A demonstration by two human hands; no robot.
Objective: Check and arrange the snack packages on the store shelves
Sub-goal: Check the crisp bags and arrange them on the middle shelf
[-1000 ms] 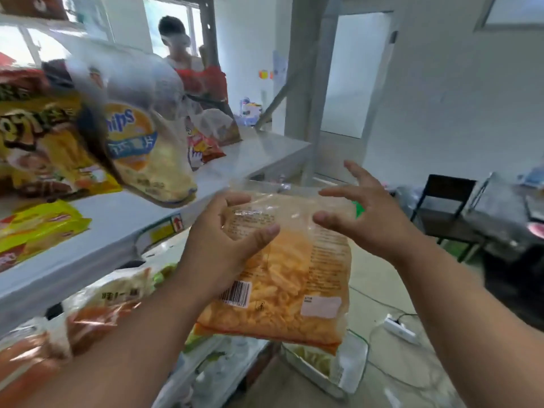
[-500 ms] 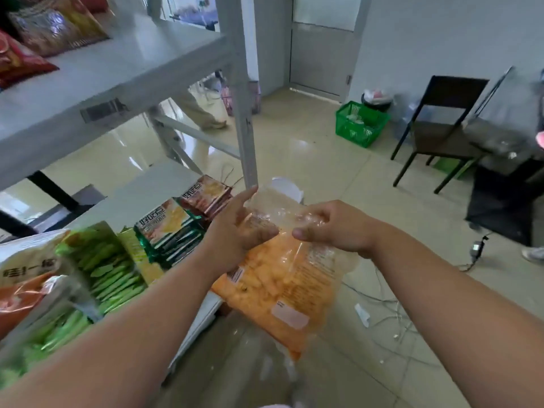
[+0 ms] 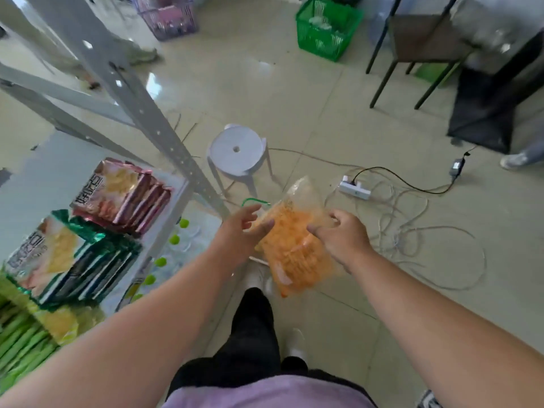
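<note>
A clear bag of orange snacks (image 3: pixel 294 248) hangs over the floor between my hands, beside the shelf's right end. My right hand (image 3: pixel 343 238) pinches the bag's right edge with curled fingers. My left hand (image 3: pixel 241 234) is at the bag's left edge with fingers mostly straight, its thumb against the plastic. On the white shelf (image 3: pixel 53 172) at left stand a row of pink snack packs (image 3: pixel 123 195) and a row of green snack packs (image 3: pixel 67 260). Bright green packets (image 3: pixel 20 346) lie at the lower left.
A grey shelf upright (image 3: pixel 141 113) slants across the left. On the floor are a white stool (image 3: pixel 237 154), a power strip (image 3: pixel 354 189) with tangled cables, a green basket (image 3: pixel 328 28), a purple basket (image 3: pixel 167 16) and a dark chair (image 3: pixel 418 42). Another person's shoe (image 3: pixel 513 161) is at far right.
My view has tilted down from the upper shelf toward the floor. The bag has come lower and tilted. My right hand has taken its edge, and my left-hand grip has loosened.
</note>
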